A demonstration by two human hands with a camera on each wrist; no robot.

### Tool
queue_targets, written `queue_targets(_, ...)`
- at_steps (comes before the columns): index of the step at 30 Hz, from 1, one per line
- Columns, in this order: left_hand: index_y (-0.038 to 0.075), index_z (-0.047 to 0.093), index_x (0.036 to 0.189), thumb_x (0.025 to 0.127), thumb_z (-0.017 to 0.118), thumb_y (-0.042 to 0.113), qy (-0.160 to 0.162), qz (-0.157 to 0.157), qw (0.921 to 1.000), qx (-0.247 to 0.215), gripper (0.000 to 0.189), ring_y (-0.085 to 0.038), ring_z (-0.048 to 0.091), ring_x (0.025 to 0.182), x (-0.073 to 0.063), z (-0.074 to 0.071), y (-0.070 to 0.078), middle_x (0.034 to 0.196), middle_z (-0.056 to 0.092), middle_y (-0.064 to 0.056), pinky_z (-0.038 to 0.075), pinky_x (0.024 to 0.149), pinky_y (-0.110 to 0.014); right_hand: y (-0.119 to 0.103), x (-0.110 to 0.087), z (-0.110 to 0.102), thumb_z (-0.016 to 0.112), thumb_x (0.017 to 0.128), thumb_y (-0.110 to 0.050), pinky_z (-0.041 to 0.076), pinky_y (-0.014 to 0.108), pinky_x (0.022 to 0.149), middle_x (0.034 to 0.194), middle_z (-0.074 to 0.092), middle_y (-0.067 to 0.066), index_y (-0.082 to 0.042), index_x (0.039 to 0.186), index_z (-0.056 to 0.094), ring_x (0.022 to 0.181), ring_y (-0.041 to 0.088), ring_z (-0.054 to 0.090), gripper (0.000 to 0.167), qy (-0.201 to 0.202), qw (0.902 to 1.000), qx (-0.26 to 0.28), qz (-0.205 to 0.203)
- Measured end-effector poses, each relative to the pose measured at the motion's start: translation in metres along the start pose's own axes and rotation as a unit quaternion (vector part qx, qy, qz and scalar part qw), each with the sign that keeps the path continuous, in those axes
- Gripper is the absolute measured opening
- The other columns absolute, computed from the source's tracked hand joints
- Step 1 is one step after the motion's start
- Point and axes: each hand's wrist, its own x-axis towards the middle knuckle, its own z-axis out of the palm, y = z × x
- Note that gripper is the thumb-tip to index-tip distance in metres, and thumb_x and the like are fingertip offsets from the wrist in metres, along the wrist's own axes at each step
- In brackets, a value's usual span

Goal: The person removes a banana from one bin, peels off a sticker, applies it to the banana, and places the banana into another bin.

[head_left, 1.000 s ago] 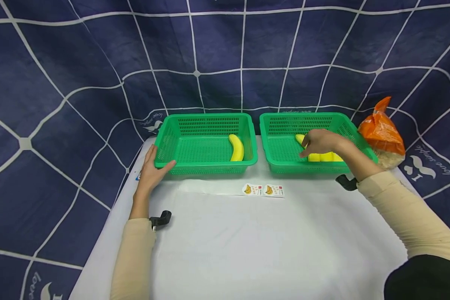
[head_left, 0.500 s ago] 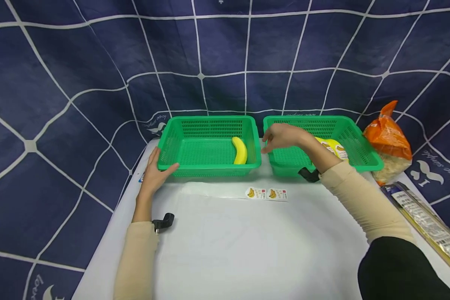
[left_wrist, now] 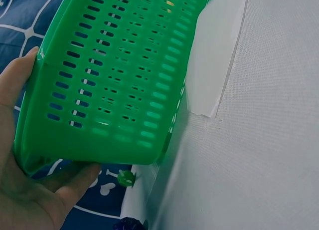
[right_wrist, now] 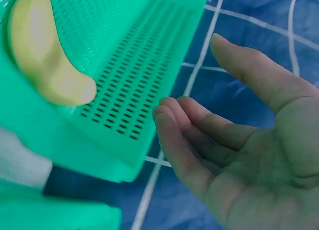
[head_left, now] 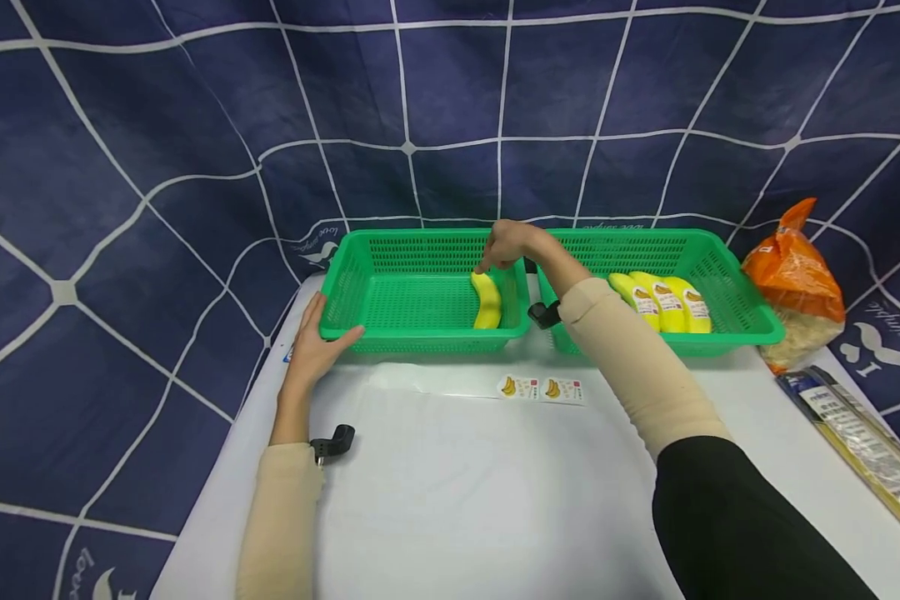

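My right hand [head_left: 505, 243] is over the right end of the left green basket [head_left: 420, 340], just above the tip of a yellow banana [head_left: 487, 302]. In the right wrist view its fingers are relaxed and apart from the banana [right_wrist: 47, 50], holding nothing. My left hand [head_left: 309, 343] rests against the front left corner of the same basket, fingers along the left side and the thumb spread toward the front; the left wrist view shows it touching the basket's wall [left_wrist: 99, 80]. In the right green basket [head_left: 708, 340] lie three bananas [head_left: 663, 304] bearing white stickers.
A strip of banana stickers [head_left: 540, 389] lies on the white table [head_left: 495, 483] before the baskets. An orange-topped bag [head_left: 795, 283] stands right of them, with a long flat package [head_left: 862, 442] along the right edge. Behind hangs a blue gridded cloth [head_left: 450, 100].
My right hand has moved left from the right basket to the banana in the left basket, uncovering the stickered bananas. The left hand stays at the corner.
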Motion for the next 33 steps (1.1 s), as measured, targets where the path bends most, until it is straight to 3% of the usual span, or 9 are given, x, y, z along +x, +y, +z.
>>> queue_targets(4,0.013,0.009,0.158,0.083,0.073,0.045,0.001,0.002,1.0000,-0.003,0.104,-0.032,0.004,0.153,0.000,-0.001,0.001,0.166,0.003,-0.001,0.011,0.120,-0.061,0.001,0.017,0.000,0.074,0.087,-0.027,0.046,0.030,0.071,0.049,0.033,-0.008,-0.016,0.074,0.071,0.051,0.010,0.036,0.018,0.010,0.9985,0.041,0.034)
queue_targets(7,0.013,0.010,0.158,0.083,0.073,0.046,0.004,0.003,1.0000,-0.004,0.103,-0.032,0.005,0.153,-0.001,-0.001,0.001,0.166,0.004,-0.002,0.011,0.121,-0.060,0.003,0.027,0.004,0.076,0.085,-0.029,0.045,0.023,0.060,0.049,0.030,-0.008,-0.015,0.064,0.056,0.050,0.009,0.038,0.032,0.024,0.9964,0.061,0.054)
queue_targets(11,0.014,0.011,0.158,0.083,0.074,0.046,0.009,0.004,0.9999,-0.006,0.103,-0.032,0.006,0.153,-0.003,0.001,-0.002,0.166,0.005,-0.002,0.012,0.120,-0.061,0.005,0.038,0.013,0.077,0.084,-0.030,0.042,0.020,0.055,0.066,0.037,-0.003,-0.009,0.083,0.044,0.050,0.008,0.038,0.039,0.038,0.9943,0.072,0.069)
queue_targets(14,0.014,0.011,0.158,0.083,0.074,0.044,0.009,0.002,0.9999,-0.012,0.102,-0.032,0.006,0.153,-0.005,0.003,-0.005,0.166,0.004,-0.001,0.012,0.120,-0.062,0.007,0.048,0.022,0.075,0.085,-0.035,0.045,0.023,0.063,0.084,0.043,0.002,-0.005,0.113,0.043,0.059,0.010,0.046,0.052,0.042,0.9947,0.034,0.087)
queue_targets(16,0.014,0.011,0.158,0.083,0.074,0.042,0.011,0.002,0.9998,-0.015,0.102,-0.031,0.006,0.153,-0.006,0.005,-0.007,0.166,0.005,0.000,0.012,0.120,-0.061,0.009,0.052,0.027,0.074,0.086,-0.037,0.045,0.025,0.066,0.089,0.046,0.004,-0.003,0.122,0.043,0.067,0.014,0.050,0.059,0.042,0.9942,-0.006,0.098)
queue_targets(19,0.014,0.012,0.158,0.084,0.074,0.043,0.012,0.003,0.9998,-0.013,0.101,-0.030,0.006,0.153,-0.006,0.007,-0.008,0.166,0.005,0.002,0.012,0.120,-0.060,0.012,0.054,0.033,0.073,0.086,-0.039,0.046,0.027,0.069,0.090,0.051,0.004,-0.004,0.124,0.047,0.078,0.017,0.053,0.058,0.043,0.9913,-0.050,0.114)
queue_targets(22,0.015,0.013,0.158,0.083,0.074,0.045,0.015,0.003,0.9998,-0.010,0.101,-0.030,0.007,0.153,-0.005,0.007,-0.007,0.166,0.006,0.002,0.013,0.120,-0.060,0.016,0.057,0.036,0.073,0.086,-0.038,0.047,0.027,0.071,0.088,0.051,0.004,-0.004,0.119,0.049,0.076,0.016,0.052,0.052,0.039,0.9901,-0.053,0.124)
queue_targets(29,0.014,0.014,0.158,0.083,0.075,0.041,0.015,0.010,0.9997,-0.015,0.100,-0.030,0.007,0.153,-0.001,0.007,-0.004,0.166,0.007,-0.001,0.013,0.121,-0.060,0.016,0.065,0.036,0.076,0.084,-0.032,0.054,0.032,0.088,0.125,0.055,0.011,-0.006,0.138,0.042,0.105,0.023,0.062,0.069,0.019,0.9858,-0.040,0.162)
queue_targets(33,0.014,0.015,0.157,0.082,0.076,0.041,0.020,0.010,0.9996,-0.019,0.101,-0.029,0.008,0.153,0.000,0.006,-0.004,0.166,0.008,0.000,0.013,0.121,-0.059,0.016,0.072,0.039,0.076,0.085,-0.028,0.053,0.035,0.095,0.129,0.057,0.014,-0.005,0.136,0.047,0.113,0.027,0.060,0.064,0.010,0.9843,-0.043,0.171)
